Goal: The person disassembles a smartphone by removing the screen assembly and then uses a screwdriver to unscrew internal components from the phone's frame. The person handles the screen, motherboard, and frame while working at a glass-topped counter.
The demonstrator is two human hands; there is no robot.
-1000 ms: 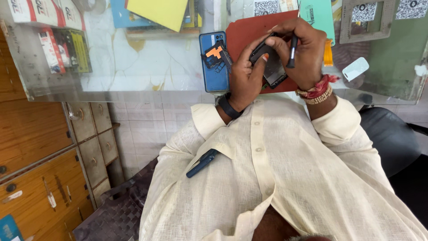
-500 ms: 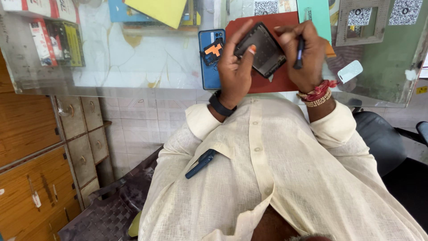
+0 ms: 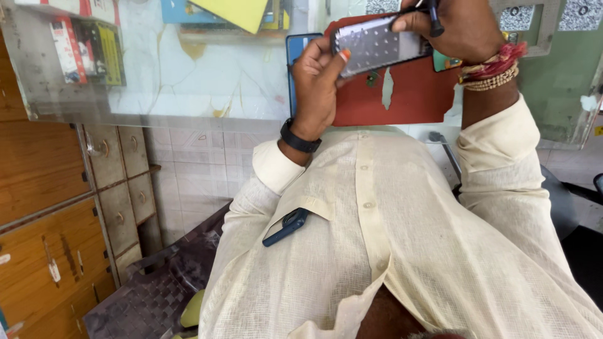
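My left hand (image 3: 319, 85), with a black band on the wrist, grips the left end of an opened phone (image 3: 380, 50) whose silvery inside faces me. My right hand (image 3: 461, 28), with red and beaded wrist threads, rests on the phone's right end and holds a thin black tool (image 3: 433, 19) upright against it. Both hands hover over a red mat (image 3: 408, 97) on the glass counter. A blue phone (image 3: 294, 50) lies on the counter just behind my left hand.
A glass counter (image 3: 157, 81) covers papers and a yellow sheet (image 3: 235, 11). Wooden drawers (image 3: 119, 182) stand at the left. A small blue device (image 3: 286, 226) pokes out of my shirt pocket. A dark woven chair seat (image 3: 138, 295) sits below left.
The phone has been lifted and tilted so its inside faces me. Both hands have risen toward the top of the view, and the view has shifted closer.
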